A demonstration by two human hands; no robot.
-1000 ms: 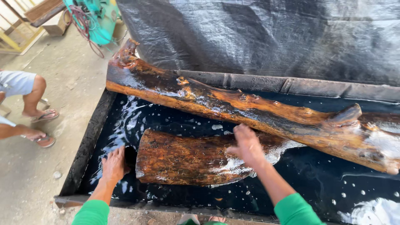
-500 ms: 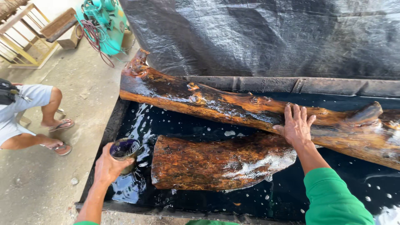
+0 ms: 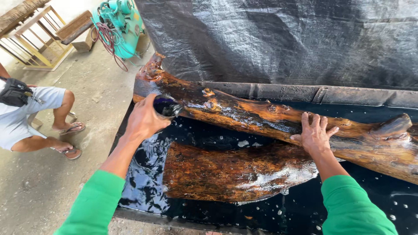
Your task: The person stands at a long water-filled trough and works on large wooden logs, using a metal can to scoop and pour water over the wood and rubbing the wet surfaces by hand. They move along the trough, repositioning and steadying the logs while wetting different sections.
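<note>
Long wet log point(image 3: 270, 119) lies slantwise across a shallow trough point(image 3: 278, 91) lined with black plastic sheet, its knotty left end point(image 3: 152, 72) resting up on the trough's rim and its right end reaching off toward the right edge of the head view. Its bark-free surface shines orange-brown and dark with liquid. In front of it, nearer the person, a shorter, wider slab of wood point(image 3: 235, 174) lies flat in the dark liquid point(image 3: 143, 174) that fills the trough, just beside the log and glossy along its right part. Of the two hands, the left hand point(image 3: 146, 119) is clenched around a small dark cup point(image 3: 166, 106), tipped toward the log just above its upper left part; the cup's mouth faces the wood. The right hand point(image 3: 314, 135) is released, palm down and fingers spread, pressing flat on the middle of the log. Both arms wear bright green sleeves point(image 3: 93, 206). Behind the trough a black tarpaulin point(image 3: 283, 39) hangs as a backdrop. On the concrete floor point(image 3: 78, 130) to the left, another person point(image 3: 30, 117) in pale shorts and sandals sits near the trough, with a dark pouch at the waist. Farther back stand a teal machine point(image 3: 119, 24) with coiled red hoses and a pale wooden frame point(image 3: 32, 45).
</note>
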